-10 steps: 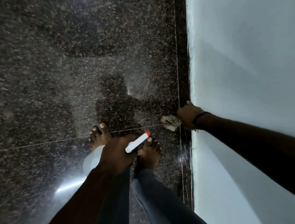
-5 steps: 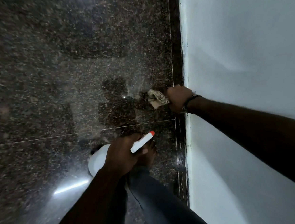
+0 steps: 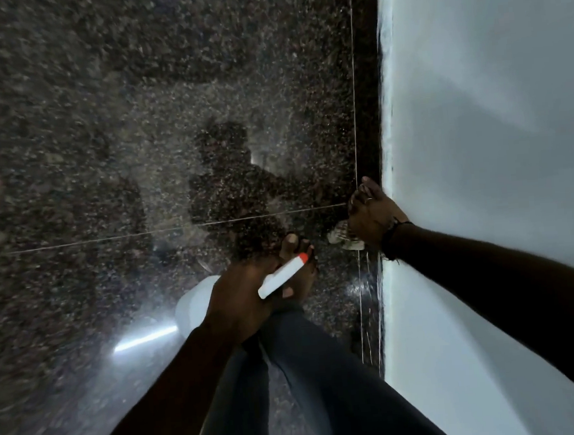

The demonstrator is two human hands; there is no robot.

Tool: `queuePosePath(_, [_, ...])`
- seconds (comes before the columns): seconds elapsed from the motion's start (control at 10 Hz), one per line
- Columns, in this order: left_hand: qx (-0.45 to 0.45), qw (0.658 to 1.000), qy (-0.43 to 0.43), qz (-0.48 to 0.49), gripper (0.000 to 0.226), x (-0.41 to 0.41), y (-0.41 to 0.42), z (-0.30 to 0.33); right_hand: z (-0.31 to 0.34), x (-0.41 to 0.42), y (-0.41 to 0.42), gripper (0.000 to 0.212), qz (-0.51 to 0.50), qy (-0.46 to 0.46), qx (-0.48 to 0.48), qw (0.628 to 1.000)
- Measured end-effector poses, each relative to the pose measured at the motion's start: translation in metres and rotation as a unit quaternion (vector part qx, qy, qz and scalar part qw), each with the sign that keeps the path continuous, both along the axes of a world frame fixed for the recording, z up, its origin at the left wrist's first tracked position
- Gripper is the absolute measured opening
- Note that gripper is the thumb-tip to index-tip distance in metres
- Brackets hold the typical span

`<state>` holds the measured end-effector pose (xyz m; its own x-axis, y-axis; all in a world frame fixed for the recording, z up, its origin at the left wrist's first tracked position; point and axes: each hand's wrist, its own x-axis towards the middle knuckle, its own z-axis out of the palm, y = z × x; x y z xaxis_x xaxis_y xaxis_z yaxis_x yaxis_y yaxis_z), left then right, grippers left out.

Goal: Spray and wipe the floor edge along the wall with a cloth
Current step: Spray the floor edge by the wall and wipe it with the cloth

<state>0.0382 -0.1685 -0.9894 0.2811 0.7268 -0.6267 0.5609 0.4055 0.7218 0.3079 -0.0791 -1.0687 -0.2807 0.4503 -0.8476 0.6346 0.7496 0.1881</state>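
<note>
Speckled floor (image 3: 134,126); crumpled pale cloth (image 3: 344,238) under right hand (image 3: 371,217).

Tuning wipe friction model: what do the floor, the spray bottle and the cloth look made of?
Floor: looks like polished speckled granite; glossy, reflects a light, thin grout lines.
Spray bottle: likely plastic, smooth white nozzle with orange tip.
Cloth: soft crumpled pale fabric; weave too blurred to tell.

The person wears dark grey trousers (image 3: 312,380), goes barefoot with bare toes (image 3: 292,241) showing past the trouser hem, has both forearms unsleeved, and a thin black cord bracelet (image 3: 392,240) circles the right wrist.
</note>
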Motion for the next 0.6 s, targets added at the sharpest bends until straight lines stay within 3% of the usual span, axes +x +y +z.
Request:
queuePosePath(0.1, [0.012, 1.0, 0.001, -0.001, 0.023, -0.002, -0.002, 0.005, 0.001, 0.0, 0.002, 0.042, -0.047, 0.075, -0.041, 0.995])
queuePosePath(0.2, [0.016, 1.0, 0.008, -0.015, 0.024, -0.004, -0.001, 0.006, 0.035, -0.019, 0.004, 0.03, -0.034, 0.007, -0.076, 0.996])
queuePosePath(0.3, [0.001, 1.0, -0.001, 0.0, 0.025, -0.007, 0.001, 0.007, 0.046, -0.024, -0.003, 0.029, -0.009, -0.063, -0.037, 0.997])
queuePosePath(0.4, [0.022, 1.0, -0.021, 0.006, 0.023, -0.005, 0.002, 0.012, 0.049, -0.023, -0.009, 0.03, 0.032, -0.056, -0.071, 0.995])
queuePosePath(0.5, [0.023, 0.999, -0.031, 0.009, 0.035, -0.005, 0.0, 0.015, 0.046, -0.011, -0.013, 0.019, 0.025, 0.014, -0.041, 0.999])
queuePosePath(0.6, [0.033, 0.999, -0.022, -0.001, 0.041, -0.002, -0.007, 0.018, 0.059, -0.021, -0.009, 0.015, 0.003, -0.009, -0.071, 0.997])
